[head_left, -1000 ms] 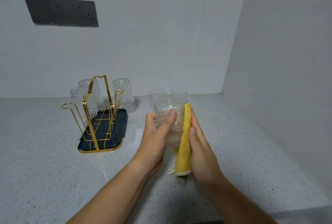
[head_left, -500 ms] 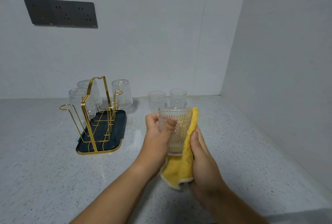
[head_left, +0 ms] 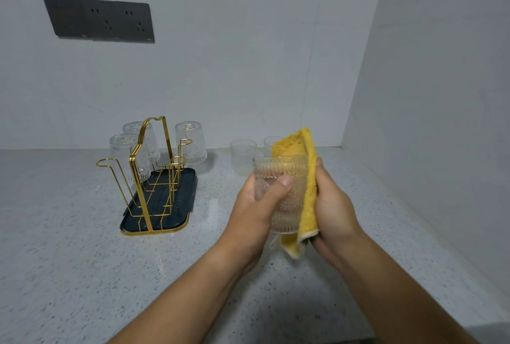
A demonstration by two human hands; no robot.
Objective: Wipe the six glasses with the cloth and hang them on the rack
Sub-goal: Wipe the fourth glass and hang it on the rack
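My left hand grips a clear ribbed glass upright above the counter. A yellow cloth wraps the glass's right side, pressed there by my right hand, whose fingers hold it. The gold wire rack on its dark tray stands to the left, with three glasses hung upside down: one at front left, one behind it, one at back right. Two more glasses stand upright on the counter behind my hands, one in plain sight and one half hidden by the cloth.
The speckled grey counter meets a white back wall and a white side wall on the right, forming a corner. A dark socket panel is mounted on the back wall at upper left.
The cloth has slid up the glass's right side and now rises above its rim. My right hand has shifted upward with it. The glass stays in my left hand.
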